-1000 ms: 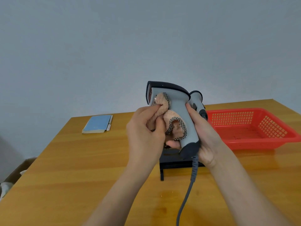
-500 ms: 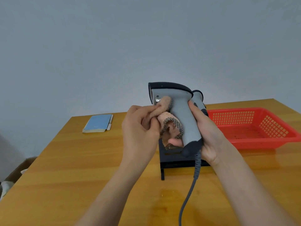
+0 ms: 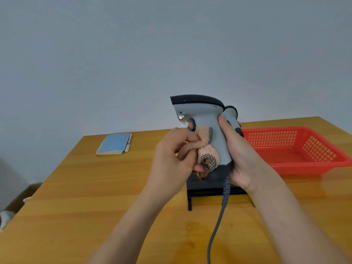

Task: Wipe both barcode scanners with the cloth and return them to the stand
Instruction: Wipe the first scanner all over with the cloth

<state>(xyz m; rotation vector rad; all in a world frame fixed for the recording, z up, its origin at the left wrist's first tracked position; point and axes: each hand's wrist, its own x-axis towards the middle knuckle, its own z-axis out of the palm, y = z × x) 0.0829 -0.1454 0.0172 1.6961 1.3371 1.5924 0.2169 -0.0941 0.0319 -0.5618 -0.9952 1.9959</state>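
notebook (image 3: 114, 144): lies flat on the far left of the table (image 3: 76, 187), well apart from the work
left hand (image 3: 172, 161): fingers curled round the bunched cloth (image 3: 206, 149), pressing it on the left face of the handle, just below the trigger
scanner (image 3: 204, 119): held up above the table, head on top with its nose to the left, handle running down and slightly right, cable (image 3: 219, 216) hanging from the butt
right hand (image 3: 242, 159): wraps the handle from the right and rear, thumb up near the head; it carries the weight
second scanner (image 3: 231, 115): partly hidden behind the right hand, seemingly in the stand (image 3: 205, 189)
stand: straight below the held scanner, so the return looks like a short lowering along the handle's axis, the right hand nearer
basket (image 3: 304, 149): on the table at right, beside the stand
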